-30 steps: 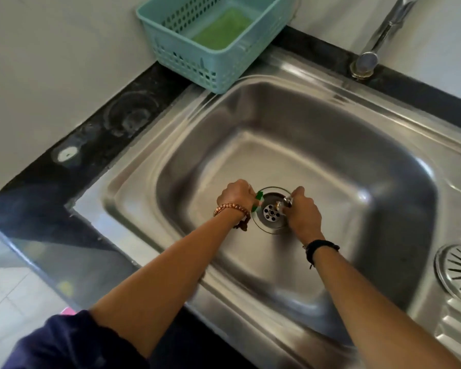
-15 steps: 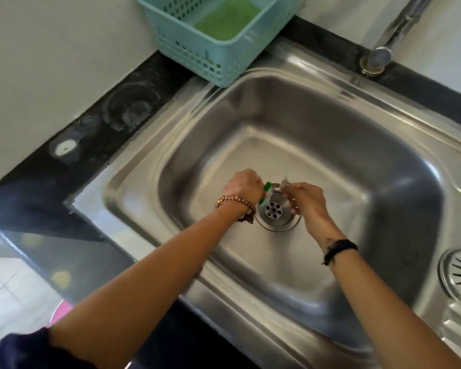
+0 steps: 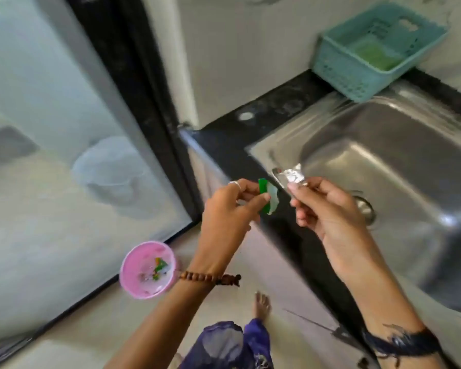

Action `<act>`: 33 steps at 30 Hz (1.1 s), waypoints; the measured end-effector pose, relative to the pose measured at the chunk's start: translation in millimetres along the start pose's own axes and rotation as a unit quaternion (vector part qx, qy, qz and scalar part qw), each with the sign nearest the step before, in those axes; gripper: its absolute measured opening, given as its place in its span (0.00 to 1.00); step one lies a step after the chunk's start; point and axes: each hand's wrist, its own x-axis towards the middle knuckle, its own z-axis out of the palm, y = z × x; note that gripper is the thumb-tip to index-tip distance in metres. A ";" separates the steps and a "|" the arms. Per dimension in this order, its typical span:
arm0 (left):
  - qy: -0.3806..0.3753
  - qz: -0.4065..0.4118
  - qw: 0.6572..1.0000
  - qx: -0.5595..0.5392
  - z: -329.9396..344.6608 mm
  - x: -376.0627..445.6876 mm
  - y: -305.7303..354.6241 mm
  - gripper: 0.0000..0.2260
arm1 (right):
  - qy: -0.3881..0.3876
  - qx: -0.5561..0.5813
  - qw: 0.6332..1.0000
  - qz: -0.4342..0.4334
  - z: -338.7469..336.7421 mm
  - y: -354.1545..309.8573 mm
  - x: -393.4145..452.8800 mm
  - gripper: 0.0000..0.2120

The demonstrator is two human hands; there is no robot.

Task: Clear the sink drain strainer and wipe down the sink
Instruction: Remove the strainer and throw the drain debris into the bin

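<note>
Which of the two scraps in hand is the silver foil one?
The crumpled foil scrap, pinched by the right hand over the sink edge. The left hand pinches the other, a green and white scrap.

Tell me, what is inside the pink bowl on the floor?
Inside the pink bowl lie small scraps, green, orange and pale. The blur hides what they are, and whether anything lies under them.

The left hand [image 3: 228,209] pinches a green scrap [image 3: 268,196]; at its 3 o'clock, the right hand [image 3: 330,211] pinches a foil scrap [image 3: 290,174]. A pink bowl [image 3: 133,284] sits at 7 o'clock on the floor.
</note>
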 end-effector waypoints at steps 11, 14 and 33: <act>0.189 -0.228 0.955 0.028 -196.9 -103.6 -189.9 0.06 | -0.200 -0.265 0.938 0.103 206.5 203.7 -20.2 0.09; 0.203 -0.289 0.936 0.007 -209.8 -86.7 -270.8 0.06 | -0.204 -0.331 0.911 0.139 230.8 282.7 11.5 0.12; 0.131 -0.383 0.912 0.056 -178.5 72.8 -616.1 0.13 | -0.249 -0.548 0.783 0.158 254.5 600.2 162.5 0.15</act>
